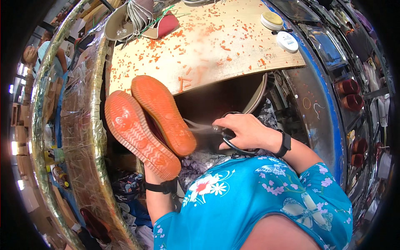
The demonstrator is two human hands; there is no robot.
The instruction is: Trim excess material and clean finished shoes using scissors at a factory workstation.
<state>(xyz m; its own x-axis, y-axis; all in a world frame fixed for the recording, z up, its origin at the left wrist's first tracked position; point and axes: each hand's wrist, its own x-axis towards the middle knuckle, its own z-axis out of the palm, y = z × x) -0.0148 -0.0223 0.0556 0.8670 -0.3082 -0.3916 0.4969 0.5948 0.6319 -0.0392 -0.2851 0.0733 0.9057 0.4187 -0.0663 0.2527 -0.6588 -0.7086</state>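
— While the two orange-soled shoes (150, 125) fill the middle of the view, soles up, where is the left hand?

— Under them. The left hand (155, 174) is mostly hidden behind the heel ends; only the wrist with its black band shows, so it seems to be holding the pair from below, though I cannot tell how the fingers lie.

— And the right hand?

— The right hand (243, 130) is closed around the black handles of a pair of scissors (216, 132) (the blades are a pale blur), which point toward the nearer shoe's edge, at or just beside the sole.

— What lies around them?

— Beyond the shoes is a wooden board (233, 54) strewn with small orange trimmings (183, 41). Two round tins (280, 30), one open and yellowish, one with a white lid, sit at its far right corner. A few shoe uppers with cords (133, 21) lie at the far left. A blue metal rim (318, 104) curves along the right.
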